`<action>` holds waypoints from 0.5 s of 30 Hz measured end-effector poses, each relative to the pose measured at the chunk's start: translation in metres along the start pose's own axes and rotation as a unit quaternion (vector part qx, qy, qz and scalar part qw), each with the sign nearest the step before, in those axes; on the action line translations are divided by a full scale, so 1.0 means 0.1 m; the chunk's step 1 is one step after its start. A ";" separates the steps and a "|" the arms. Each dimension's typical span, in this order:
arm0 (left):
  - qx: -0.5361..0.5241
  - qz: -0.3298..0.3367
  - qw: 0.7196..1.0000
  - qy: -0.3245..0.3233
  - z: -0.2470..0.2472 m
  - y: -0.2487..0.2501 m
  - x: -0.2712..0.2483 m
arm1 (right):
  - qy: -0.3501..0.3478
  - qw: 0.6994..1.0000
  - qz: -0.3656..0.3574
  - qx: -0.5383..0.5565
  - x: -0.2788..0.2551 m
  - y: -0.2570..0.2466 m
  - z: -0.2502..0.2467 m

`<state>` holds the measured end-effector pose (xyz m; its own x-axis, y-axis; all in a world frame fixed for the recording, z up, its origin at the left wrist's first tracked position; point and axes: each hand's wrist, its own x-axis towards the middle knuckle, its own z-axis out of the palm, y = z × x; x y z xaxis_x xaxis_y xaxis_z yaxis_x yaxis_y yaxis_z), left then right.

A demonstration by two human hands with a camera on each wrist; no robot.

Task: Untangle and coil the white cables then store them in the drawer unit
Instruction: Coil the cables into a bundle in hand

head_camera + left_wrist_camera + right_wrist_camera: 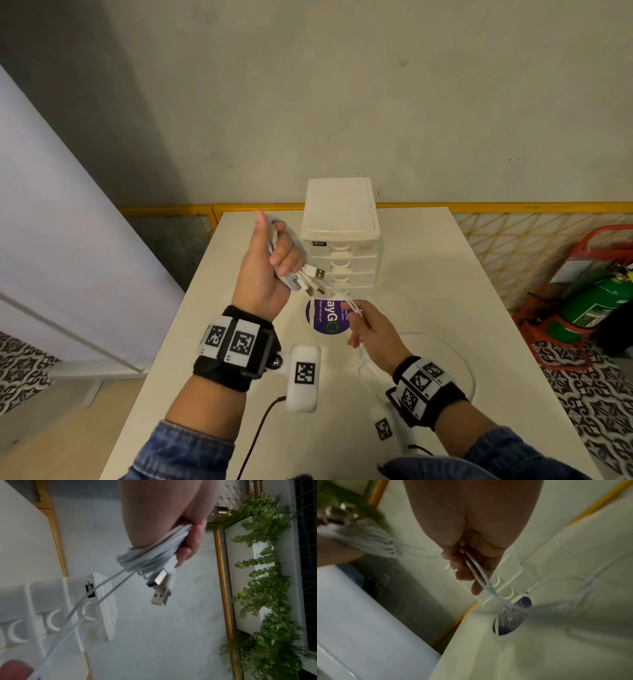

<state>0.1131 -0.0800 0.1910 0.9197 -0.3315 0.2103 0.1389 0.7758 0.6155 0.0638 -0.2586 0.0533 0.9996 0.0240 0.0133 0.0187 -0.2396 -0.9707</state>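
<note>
My left hand [270, 263] is raised over the table and grips a coiled bundle of white cables [150, 555] in its curled fingers. Several USB plugs [313, 281] stick out of the bundle [291, 279] toward the drawer unit. Two strands [96, 596] run taut from the coil down to my right hand [363, 322], which pinches them [476, 572] just in front of the drawers; the slack trails on toward my right wrist. The cream drawer unit [342, 233] stands at the back of the table with its drawers pushed in.
A round purple sticker [325, 317] lies on the white table [445, 274] in front of the drawers. A clear round dish [459, 363] sits to the right. Off the table's right edge stand a green fire extinguisher [596, 301] and a yellow mesh fence [513, 246].
</note>
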 end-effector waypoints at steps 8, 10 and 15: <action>0.108 0.086 0.973 0.182 -0.10 0.03 0.01 | -0.112 0.986 -0.055 -0.109 -0.07 -0.09 0.08; 0.172 0.096 0.957 0.214 -0.11 0.00 0.01 | -0.136 0.978 -0.087 -0.134 -0.07 -0.15 0.11; 0.436 0.119 0.877 0.165 -0.17 -0.15 -0.04 | -0.137 0.962 -0.194 -0.134 -0.05 -0.41 0.15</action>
<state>0.1141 -0.0808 0.1681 0.9608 0.0688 0.2686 -0.2721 0.0490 0.9610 0.0580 -0.2347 0.0895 0.8743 0.4077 0.2634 0.4306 -0.4012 -0.8085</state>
